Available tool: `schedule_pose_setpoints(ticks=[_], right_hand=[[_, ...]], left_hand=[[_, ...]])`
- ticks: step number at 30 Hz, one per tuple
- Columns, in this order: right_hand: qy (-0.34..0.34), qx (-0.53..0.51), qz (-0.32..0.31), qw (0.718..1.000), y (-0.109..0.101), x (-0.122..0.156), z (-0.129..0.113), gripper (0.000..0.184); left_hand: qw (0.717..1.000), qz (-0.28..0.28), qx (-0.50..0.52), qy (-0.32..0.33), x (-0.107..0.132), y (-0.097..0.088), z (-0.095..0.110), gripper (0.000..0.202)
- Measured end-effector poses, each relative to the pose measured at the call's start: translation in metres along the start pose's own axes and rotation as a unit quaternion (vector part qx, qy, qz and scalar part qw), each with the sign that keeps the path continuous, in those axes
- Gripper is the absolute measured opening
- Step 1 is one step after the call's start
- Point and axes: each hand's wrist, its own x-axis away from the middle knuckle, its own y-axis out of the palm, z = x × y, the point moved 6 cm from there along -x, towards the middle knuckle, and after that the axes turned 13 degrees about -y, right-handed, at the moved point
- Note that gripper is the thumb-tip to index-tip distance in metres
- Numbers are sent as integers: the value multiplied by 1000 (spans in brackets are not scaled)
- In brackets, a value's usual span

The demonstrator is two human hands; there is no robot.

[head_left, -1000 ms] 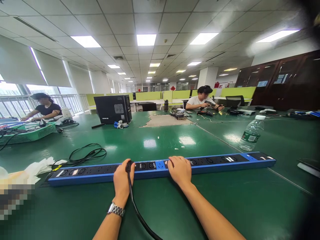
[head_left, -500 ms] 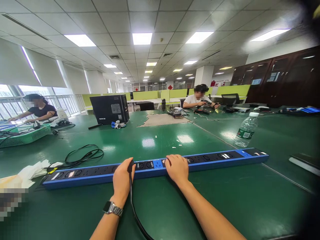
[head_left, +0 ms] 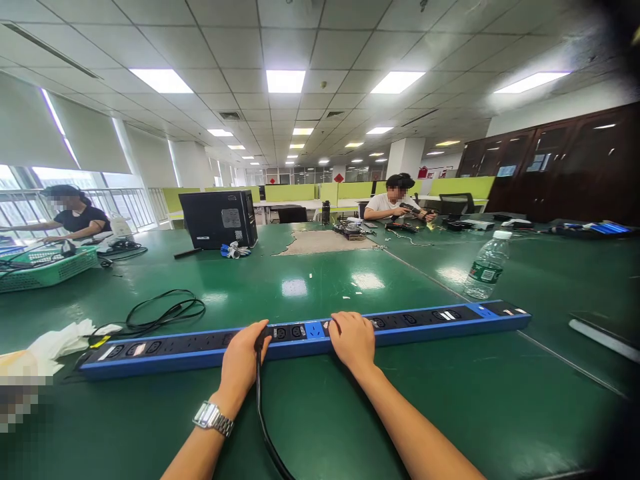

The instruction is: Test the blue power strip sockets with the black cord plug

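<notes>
A long blue and black power strip [head_left: 300,348] with several sockets lies across the green table. My left hand [head_left: 241,365] is closed around a black plug [head_left: 261,339] at the strip's near edge; the fingers partly cover the sockets there. From that plug a thick black power cord [head_left: 261,407] runs down toward me. Whether the plug sits in a socket I cannot tell. My right hand [head_left: 353,340] grips the strip just right of its blue socket section, fingers over the top. On my left wrist is a metal watch [head_left: 213,418].
A loose black cable [head_left: 175,310] lies behind the strip's left end, near crumpled white tissue [head_left: 60,343]. Behind its right end stands a clear bottle [head_left: 487,267]. Farther back are a black computer case [head_left: 215,220], a green basket [head_left: 65,268] and two people at work.
My left wrist has turned and the forearm has swung slightly outward to the left, so the watch face catches light. The plug sits a little lower in my fingers' view. My right hand keeps its grip.
</notes>
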Motion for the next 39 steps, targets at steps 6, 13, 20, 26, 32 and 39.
schedule_pose_setpoints(ticks=[6, 13, 20, 26, 32, 39], right_hand=[[-2, -1, 4, 1000, 2, 0, 1, 30], [0, -5, 7, 1000, 1, -1, 1, 30], [26, -37, 0, 999, -1, -2, 4, 30], [111, -161, -77, 978, -17, -28, -28, 33], [-4, -118, -286, 951, -12, -55, -127, 50], [-39, -82, -333, 938, 11, -58, -166, 33]], left_hand=[[999, 0, 45, 6, 1, 1, -12, 37], [998, 32, 59, 13, 4, 4, -15, 36], [999, 35, 41, 2, 3, 5, -16, 38], [997, 58, -40, -21, 3, 7, -12, 54], [986, 35, -159, -15, 8, 8, -16, 37], [987, -7, -157, -44, 9, 6, -19, 43]])
